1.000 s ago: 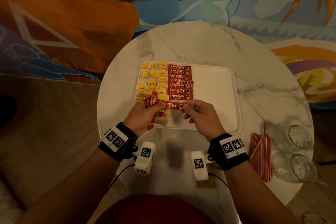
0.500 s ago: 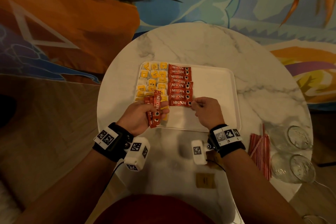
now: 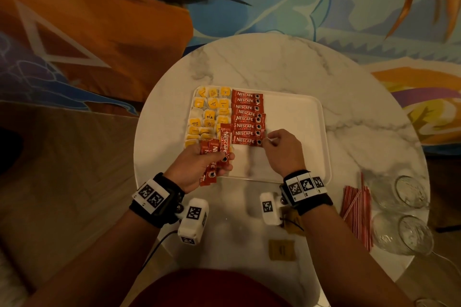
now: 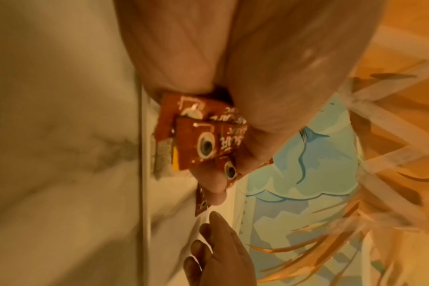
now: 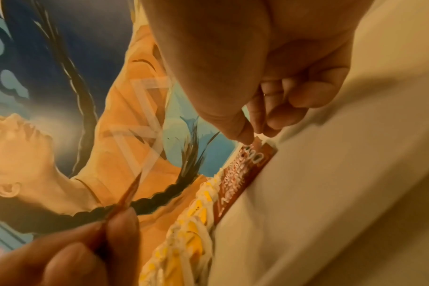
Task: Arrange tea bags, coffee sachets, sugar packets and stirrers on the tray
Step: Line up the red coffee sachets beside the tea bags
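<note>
The sachet I carried a second ago now lies on the tray, last in the coffee row; my right hand pinches its end. My left hand grips the spare sachets beside it.

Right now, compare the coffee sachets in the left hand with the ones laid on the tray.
The sachets in the left hand are a loose fanned bunch, gripped above the tray's near edge; the sachets on the tray lie flat in a neat column. The held ones run lengthwise away from the person; the laid ones run crosswise. The right hand touches only the nearest laid one. Both sets are red Nescafe Classic sticks.
</note>
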### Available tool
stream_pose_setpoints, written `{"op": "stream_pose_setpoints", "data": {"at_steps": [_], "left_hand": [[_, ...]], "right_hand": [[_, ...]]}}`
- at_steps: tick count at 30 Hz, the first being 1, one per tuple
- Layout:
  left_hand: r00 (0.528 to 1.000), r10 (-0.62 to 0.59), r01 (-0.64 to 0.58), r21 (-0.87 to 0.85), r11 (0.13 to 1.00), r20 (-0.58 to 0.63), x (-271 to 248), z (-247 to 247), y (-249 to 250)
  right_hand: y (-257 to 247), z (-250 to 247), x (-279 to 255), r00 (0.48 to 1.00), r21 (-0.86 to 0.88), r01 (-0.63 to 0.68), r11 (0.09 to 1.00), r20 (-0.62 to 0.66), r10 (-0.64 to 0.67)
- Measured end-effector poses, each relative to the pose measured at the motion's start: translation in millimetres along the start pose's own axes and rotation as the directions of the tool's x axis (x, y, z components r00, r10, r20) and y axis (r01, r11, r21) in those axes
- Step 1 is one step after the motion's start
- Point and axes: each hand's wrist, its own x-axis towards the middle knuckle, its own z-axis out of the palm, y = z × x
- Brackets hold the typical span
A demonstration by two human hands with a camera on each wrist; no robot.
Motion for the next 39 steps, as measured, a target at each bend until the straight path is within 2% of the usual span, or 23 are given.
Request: {"op": "stream_pose_setpoints", "data": {"at_steps": [3, 5, 7, 10, 13, 17, 21, 27, 31, 39], "left_hand": [[0.999, -0.008, 0.01, 0.051, 0.999, -0.036, 1, -1, -2], [0.999, 0.015, -0.012, 0.071, 0.997, -0.046, 1, 1, -2], [0.997, 0.034, -0.028, 0.098, 0.995, -0.062, 1, 4, -2], [0.995, 0.048, -0.038, 0.114, 0.993, -0.082, 4, 4, -5], [0.994, 0.05, -0.036, 0.138, 0.99, -0.101, 3, 5, -7], [0.99, 0.085, -0.065, 0.173, 0.983, -0.111, 2, 8, -5], [0.979, 0.124, -0.101, 0.137, 0.985, -0.164, 0, 5, 4], [0.977, 0.122, -0.096, 0.151, 0.984, -0.174, -2, 6, 5], [0.981, 0.093, -0.065, 0.159, 0.985, -0.172, -3, 9, 1], [0.977, 0.054, -0.044, 0.057, 0.997, -0.204, -7, 3, 3]], "right_hand": [[-7, -5, -10, 0.999, 0.085, 0.046, 0.995, 0.024, -0.048], [-12, -5, -21, 0.984, 0.207, 0.101, 0.973, 0.125, -0.129], [-16, -4, -32, 0.946, 0.313, 0.122, 0.942, 0.25, -0.205], [-19, 2, -45, 0.892, 0.357, 0.151, 0.922, 0.352, -0.282], [-18, 9, -50, 0.868, 0.356, 0.209, 0.911, 0.361, -0.34], [-13, 9, -50, 0.884, 0.382, 0.165, 0.909, 0.352, -0.308], [-11, 2, -49, 0.876, 0.385, 0.114, 0.916, 0.396, -0.276], [-11, -5, -43, 0.946, 0.437, 0.049, 0.898, 0.268, -0.182], [-8, -6, -42, 0.959, 0.441, 0.005, 0.897, 0.254, -0.13], [11, -21, -22, 0.994, 0.296, 0.008, 0.955, 0.098, -0.039]]}}
